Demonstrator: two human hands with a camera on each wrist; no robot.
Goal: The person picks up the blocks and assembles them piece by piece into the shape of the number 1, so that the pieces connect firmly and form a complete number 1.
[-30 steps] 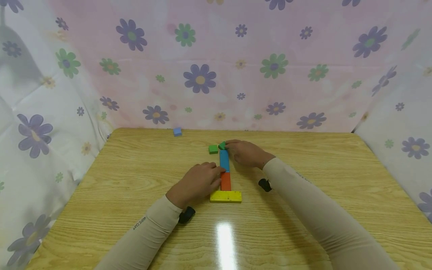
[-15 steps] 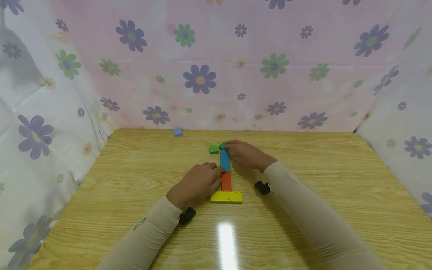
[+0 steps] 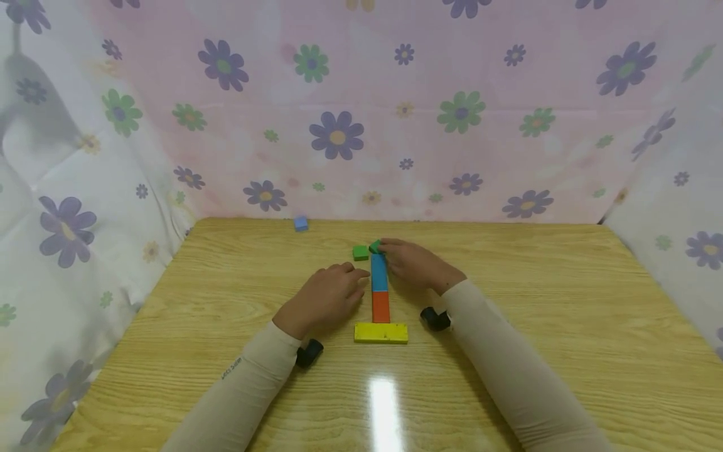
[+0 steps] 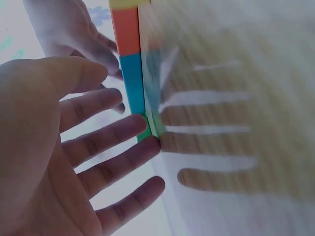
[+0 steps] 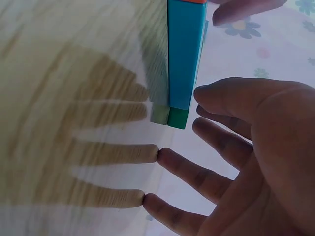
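Observation:
A yellow block (image 3: 381, 333) lies crosswise on the table, with a red block (image 3: 381, 307) and a blue block (image 3: 380, 272) in a line beyond it. At the blue block's far end is a green triangular block (image 3: 374, 248), with the fingertips of my right hand (image 3: 418, 265) at its right side. No firm grip shows in the right wrist view. To the left of the triangle sits a green square block (image 3: 360, 253). My left hand (image 3: 321, 299) hovers beside the blue block's left edge, its fingers extended and holding nothing.
A small light-blue block (image 3: 301, 224) lies near the far edge of the wooden table (image 3: 536, 276). Flowered cloth (image 3: 390, 88) hangs behind and at both sides. Black wrist devices (image 3: 435, 319) sit under both forearms.
My left hand has drawn off the joint between blue and red, moving slightly left and away. My right fingertips remain at the green triangular block, which has turned slightly.

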